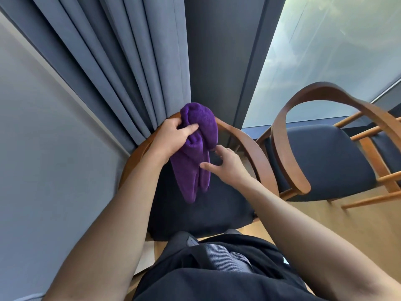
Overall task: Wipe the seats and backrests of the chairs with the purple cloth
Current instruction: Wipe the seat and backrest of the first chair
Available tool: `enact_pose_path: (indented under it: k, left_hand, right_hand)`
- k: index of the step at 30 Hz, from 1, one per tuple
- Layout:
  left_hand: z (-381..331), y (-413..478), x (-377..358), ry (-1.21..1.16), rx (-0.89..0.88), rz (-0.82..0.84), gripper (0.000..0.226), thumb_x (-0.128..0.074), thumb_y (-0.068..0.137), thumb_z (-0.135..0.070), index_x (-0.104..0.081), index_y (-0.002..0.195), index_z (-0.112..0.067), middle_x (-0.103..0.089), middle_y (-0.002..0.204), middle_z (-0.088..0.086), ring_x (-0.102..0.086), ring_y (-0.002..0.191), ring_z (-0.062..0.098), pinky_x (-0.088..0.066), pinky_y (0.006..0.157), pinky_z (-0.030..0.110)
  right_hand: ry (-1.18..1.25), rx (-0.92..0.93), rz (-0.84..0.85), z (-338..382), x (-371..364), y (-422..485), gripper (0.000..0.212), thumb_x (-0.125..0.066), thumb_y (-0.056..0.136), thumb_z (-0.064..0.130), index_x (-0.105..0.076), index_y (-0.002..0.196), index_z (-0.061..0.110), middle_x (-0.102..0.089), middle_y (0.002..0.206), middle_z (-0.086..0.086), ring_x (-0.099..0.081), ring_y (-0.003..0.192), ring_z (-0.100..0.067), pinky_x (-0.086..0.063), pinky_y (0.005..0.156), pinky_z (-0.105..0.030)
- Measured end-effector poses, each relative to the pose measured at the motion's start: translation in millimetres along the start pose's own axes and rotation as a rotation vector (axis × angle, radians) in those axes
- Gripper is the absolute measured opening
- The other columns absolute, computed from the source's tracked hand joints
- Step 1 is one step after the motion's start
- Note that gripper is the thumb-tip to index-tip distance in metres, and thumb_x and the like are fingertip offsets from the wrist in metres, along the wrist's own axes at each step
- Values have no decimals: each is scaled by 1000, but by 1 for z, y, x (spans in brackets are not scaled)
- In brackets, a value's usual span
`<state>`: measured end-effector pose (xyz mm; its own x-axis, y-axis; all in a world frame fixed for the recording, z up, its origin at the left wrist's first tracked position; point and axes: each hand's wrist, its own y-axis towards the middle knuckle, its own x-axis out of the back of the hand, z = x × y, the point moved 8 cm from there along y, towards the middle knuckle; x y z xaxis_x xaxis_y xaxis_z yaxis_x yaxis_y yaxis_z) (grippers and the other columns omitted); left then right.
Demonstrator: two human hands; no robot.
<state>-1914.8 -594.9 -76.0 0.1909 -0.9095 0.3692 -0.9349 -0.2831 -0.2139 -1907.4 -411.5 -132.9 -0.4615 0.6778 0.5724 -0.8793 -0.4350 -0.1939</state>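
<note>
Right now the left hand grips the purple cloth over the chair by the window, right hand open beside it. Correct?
No. The left hand grips the purple cloth over the near chair by the curtain, not the chair by the window. The right hand is open beside the cloth, as you said. The head view shows it.

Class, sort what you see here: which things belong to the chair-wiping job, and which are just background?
Job: purple cloth; left hand gripping it; right hand beside it; near chair; second chair.

Background: grey curtain; window; wooden floor.
</note>
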Motion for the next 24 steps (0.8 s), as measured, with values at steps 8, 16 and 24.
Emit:
enact_pose_path:
  k: [8, 16, 24]
  left_hand:
    - [-1, -4, 5, -193, 27, 2, 38, -75, 69, -53, -68, 103, -36, -75, 98, -12, -72, 95, 11, -58, 77, 29]
    - [3, -23, -15, 238, 26, 238, 114, -73, 84, -2, 6, 154, -45, -23, 162, 8, -38, 143, 28, -43, 109, 52]
    - [2, -25, -17, -35, -6, 193, 101, -75, 86, -10, -9, 156, -35, -45, 151, 10, -53, 131, 19, -45, 106, 38]
  right_hand:
    - [242, 34, -28, 21, 0, 3, 5, -56, 98, 21, -53, 97, 24, -65, 94, 1, -67, 94, -25, -56, 88, -48]
    - [327, 160, -114, 39, 16, 3, 47, -59, 98, 22, -37, 138, 35, -61, 110, 24, -63, 99, 1, -55, 90, -20]
    - [124, 70, -204, 25, 16, 7, 11, -59, 98, 26, -66, 106, 24, -66, 89, 15, -61, 80, 5, -45, 63, -6]
